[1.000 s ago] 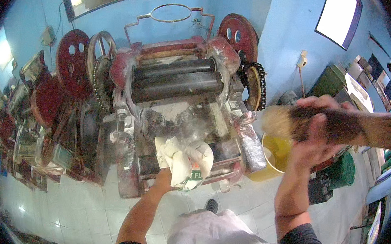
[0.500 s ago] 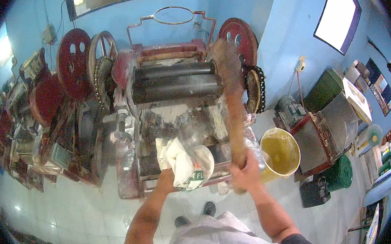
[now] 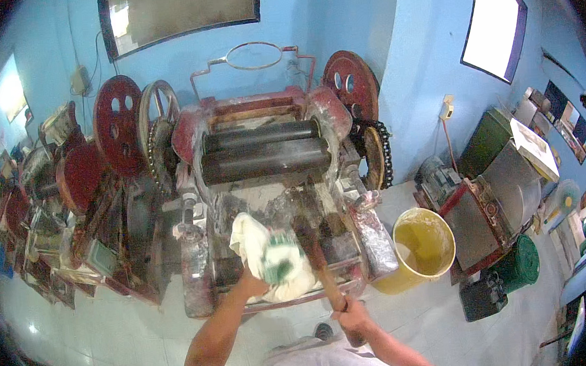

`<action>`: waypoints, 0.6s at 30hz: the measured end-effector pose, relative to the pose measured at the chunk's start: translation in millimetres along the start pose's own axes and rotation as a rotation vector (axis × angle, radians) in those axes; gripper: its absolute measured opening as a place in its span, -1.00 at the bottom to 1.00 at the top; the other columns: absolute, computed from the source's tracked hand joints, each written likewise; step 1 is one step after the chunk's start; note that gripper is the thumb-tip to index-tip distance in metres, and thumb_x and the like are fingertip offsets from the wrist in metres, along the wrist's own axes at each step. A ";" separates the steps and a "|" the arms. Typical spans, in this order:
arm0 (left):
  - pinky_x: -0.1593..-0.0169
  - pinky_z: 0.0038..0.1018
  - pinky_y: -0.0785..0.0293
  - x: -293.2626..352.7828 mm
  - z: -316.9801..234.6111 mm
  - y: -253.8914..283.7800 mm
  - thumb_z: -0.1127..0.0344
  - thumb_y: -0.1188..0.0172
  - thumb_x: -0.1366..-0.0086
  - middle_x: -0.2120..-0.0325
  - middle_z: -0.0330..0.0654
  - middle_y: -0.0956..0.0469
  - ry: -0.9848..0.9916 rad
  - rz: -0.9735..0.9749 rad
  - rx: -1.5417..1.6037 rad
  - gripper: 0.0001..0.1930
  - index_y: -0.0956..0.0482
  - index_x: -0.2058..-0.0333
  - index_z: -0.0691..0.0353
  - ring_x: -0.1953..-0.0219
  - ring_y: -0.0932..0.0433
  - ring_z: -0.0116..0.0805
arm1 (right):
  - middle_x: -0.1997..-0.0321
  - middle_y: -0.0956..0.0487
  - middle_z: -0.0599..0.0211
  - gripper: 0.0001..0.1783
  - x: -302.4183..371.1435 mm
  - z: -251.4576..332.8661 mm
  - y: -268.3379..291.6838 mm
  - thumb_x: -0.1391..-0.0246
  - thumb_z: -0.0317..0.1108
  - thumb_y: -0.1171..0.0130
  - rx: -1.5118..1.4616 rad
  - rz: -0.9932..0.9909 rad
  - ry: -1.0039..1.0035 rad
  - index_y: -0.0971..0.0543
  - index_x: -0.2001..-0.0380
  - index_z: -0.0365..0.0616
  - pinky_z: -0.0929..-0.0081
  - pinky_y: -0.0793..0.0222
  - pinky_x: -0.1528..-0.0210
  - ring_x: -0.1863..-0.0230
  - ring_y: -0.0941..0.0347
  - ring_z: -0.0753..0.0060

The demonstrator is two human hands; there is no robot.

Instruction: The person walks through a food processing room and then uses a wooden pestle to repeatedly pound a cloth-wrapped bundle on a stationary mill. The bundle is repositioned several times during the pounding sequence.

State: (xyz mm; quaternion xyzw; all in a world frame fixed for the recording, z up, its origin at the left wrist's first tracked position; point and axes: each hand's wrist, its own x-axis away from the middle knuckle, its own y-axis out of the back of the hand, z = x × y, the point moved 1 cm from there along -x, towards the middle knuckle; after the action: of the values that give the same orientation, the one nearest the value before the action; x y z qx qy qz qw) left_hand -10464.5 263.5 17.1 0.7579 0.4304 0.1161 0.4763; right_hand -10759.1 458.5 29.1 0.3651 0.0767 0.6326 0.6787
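Note:
My left hand (image 3: 249,284) is closed on a bunched white cloth sack (image 3: 248,238) with green print. The sack hangs over the front of the roller machine's bed, and its lower part is smeared by motion. In my right hand (image 3: 353,317) is a long brown wooden stick (image 3: 327,281), gripped near its lower end. The stick slants up and left, and its dark, blurred far end lies over the bed beside the sack. Beyond both hands, the roller machine (image 3: 196,270) has two dark horizontal rollers (image 3: 267,159) in a worn red frame.
A yellow bucket (image 3: 400,278) stands right of the machine. Farther right are a motor-driven machine (image 3: 478,220), a green bin (image 3: 525,261) and a black container (image 3: 482,297). Red wheels (image 3: 118,128) and a chain gear (image 3: 161,155) flank the rollers. More machinery fills the left side.
The stick has swung down and left from nearly upright at the machine's right side. My right hand has moved lower and left. The sack has shifted and its folds differ; the view has tilted up.

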 end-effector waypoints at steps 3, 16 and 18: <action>-0.12 -0.24 -0.43 -54.7 -32.4 40.7 0.34 -0.33 -0.14 0.07 -0.10 -0.58 0.285 -0.007 0.165 -0.60 -0.52 0.02 0.24 -0.05 -0.50 -0.24 | 0.15 -0.63 -0.03 -0.42 6.5 48.3 49.6 0.17 -0.26 -0.35 -0.090 -0.107 0.111 -0.47 0.03 -0.24 0.22 -0.46 0.04 0.10 -0.59 0.06; 0.05 -0.19 -0.51 -124.5 -83.2 73.3 0.07 -0.29 -0.30 0.07 -0.07 -0.55 0.760 -0.669 1.492 -0.46 -0.47 -0.07 0.39 0.09 -0.58 -0.14 | 0.18 -0.56 0.25 -0.39 53.9 206.6 179.1 0.13 -0.53 -0.35 -0.654 -0.548 0.765 -0.37 -0.04 -0.19 0.38 -0.44 0.08 0.20 -0.51 0.36; 0.05 -0.13 -0.52 -119.2 -69.1 71.0 0.10 -0.32 -0.28 0.06 -0.10 -0.55 0.710 -0.737 1.716 -0.49 -0.46 -0.08 0.29 0.08 -0.59 -0.13 | 0.17 -0.55 0.24 -0.37 63.7 236.2 190.7 0.10 -0.57 -0.32 -0.749 -0.535 0.910 -0.34 -0.09 -0.18 0.39 -0.44 0.10 0.22 -0.51 0.37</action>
State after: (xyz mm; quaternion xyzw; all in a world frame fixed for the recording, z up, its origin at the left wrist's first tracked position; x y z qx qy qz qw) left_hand -10538.4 203.1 139.2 0.5860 0.6941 -0.1693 -0.3824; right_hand -10766.6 410.0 335.3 -0.2325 0.2192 0.5172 0.7940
